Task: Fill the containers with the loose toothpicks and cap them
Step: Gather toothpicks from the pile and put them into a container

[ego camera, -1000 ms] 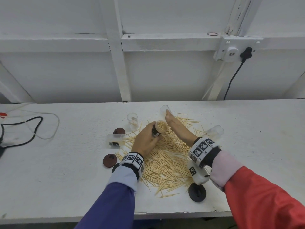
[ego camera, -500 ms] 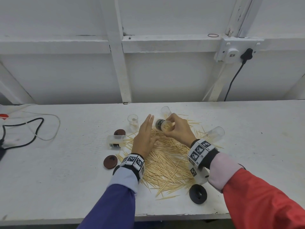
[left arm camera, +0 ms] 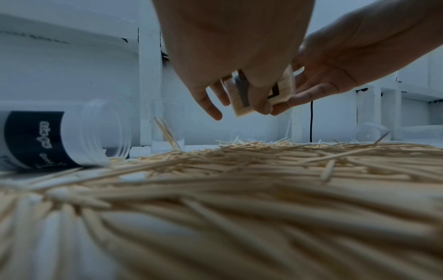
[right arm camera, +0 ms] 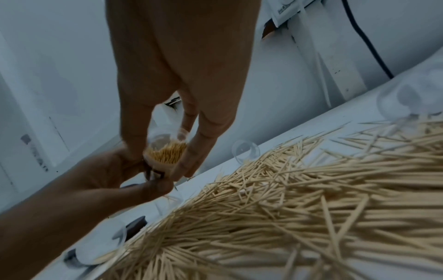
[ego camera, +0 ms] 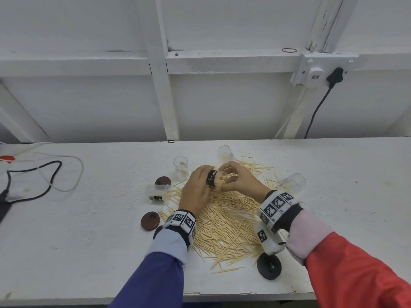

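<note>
A white workbench (ego camera: 333, 218) runs along a white panelled wall with a wall socket (ego camera: 315, 73) at two o'clock. From the head view, a broad pile of loose toothpicks (ego camera: 224, 221) lies at the centre. Above its far edge, the left hand (ego camera: 195, 190) and right hand (ego camera: 240, 183) hold one clear toothpick container (ego camera: 216, 180) with a dark label between them, lying sideways and packed with sticks. An empty upright container (ego camera: 181, 166) stands at eleven o'clock, a toppled labelled one (ego camera: 156, 192) at nine, and brown caps (ego camera: 150, 221) lie near it.

From the left wrist view, the left fingers (left arm camera: 260, 103) curl round the labelled body; the base end shows tightly stacked toothpicks.

From the right wrist view, the right thumb and fingers (right arm camera: 191, 157) pinch the rim round the open mouth, though motion blur softens this.

The container looks light, stiff and smooth, so likely slippery; gripping the labelled middle seems safest, with the mouth kept level or raised so sticks stay in.
</note>
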